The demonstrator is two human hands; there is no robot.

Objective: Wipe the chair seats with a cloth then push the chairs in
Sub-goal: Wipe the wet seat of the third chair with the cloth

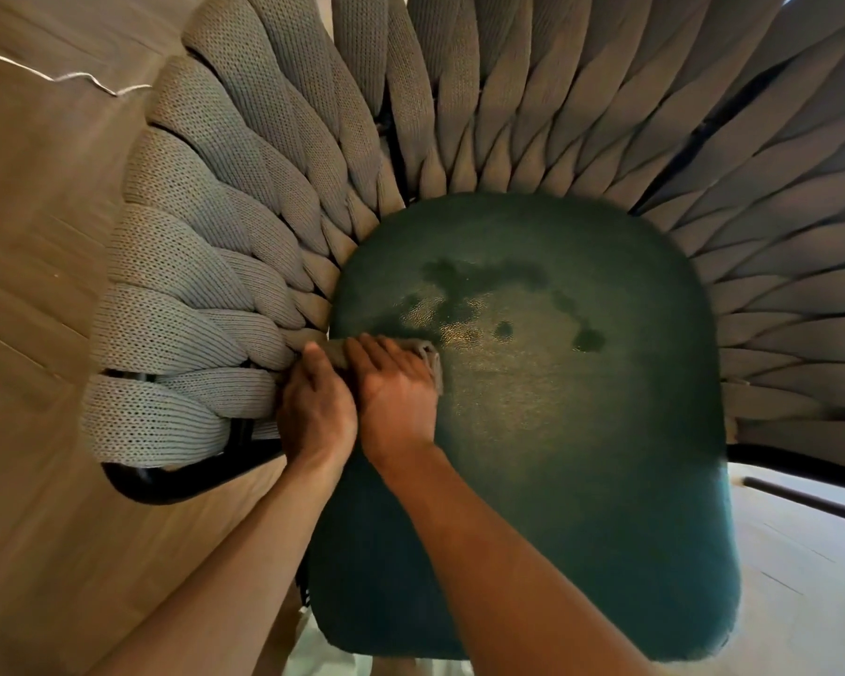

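While both hands [357,397] press flat on the cloth [428,356], wet patches mark the seat [581,456].

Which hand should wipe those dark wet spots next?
The right hand, probably: it presses flat on the cloth, nearer the dark patches on the green seat. The left hand sits at the seat's edge.

Both bare forearms reach forward side by side, the left hand [315,412] loosely curled, the right hand [396,390] flat with fingers extended, pressing down.
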